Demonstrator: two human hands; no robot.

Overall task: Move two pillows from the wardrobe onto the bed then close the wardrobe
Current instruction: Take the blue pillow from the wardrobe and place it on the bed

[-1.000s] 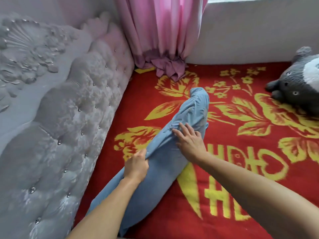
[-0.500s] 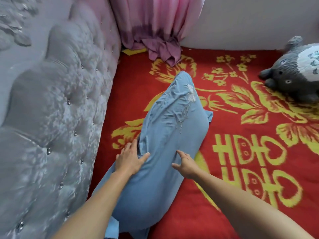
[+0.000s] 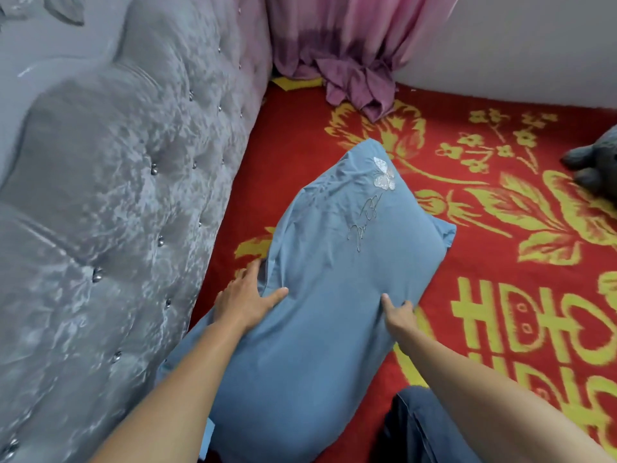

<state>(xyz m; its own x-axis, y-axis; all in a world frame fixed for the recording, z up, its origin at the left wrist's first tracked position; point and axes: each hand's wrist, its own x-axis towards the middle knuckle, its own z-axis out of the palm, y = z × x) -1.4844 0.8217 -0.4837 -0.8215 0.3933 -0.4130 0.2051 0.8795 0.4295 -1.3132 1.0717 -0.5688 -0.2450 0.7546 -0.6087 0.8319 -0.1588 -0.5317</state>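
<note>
A blue pillow [image 3: 320,295] lies flat on the bed [image 3: 300,155], its long axis running away from the camera and slightly to the right, with its near end towards the person and its far corner reaching a yellow flower in the red and yellow blanket [image 3: 500,262] that covers the mattress. A pale embroidered butterfly [image 3: 384,173] and a line of script sit on the pillow's upper face near the far end. The pillow's left edge lies just beside the grey tufted headboard [image 3: 117,195], which runs along the left of the view with small shiny buttons in its quilting. The left hand [image 3: 247,300] rests on the pillow's left edge, fingers spread apart, with the thumb lying on the top face and the other fingers reaching round the side towards the blanket; it presses on the cloth rather than closing round it. The right hand [image 3: 399,312] sits at the pillow's right edge, thumb on top and the other fingers curled down over the side, so it pinches that edge of the pillow. Both bare forearms stretch in from the bottom of the frame. A pink curtain [image 3: 350,51] hangs down at the far corner, its bunched hem touching the blanket. A grey plush toy [image 3: 594,165] lies on the blanket at the right edge, well apart from the pillow. A knee in dark blue denim [image 3: 427,429] shows at the bottom, just beside the pillow's near end
</note>
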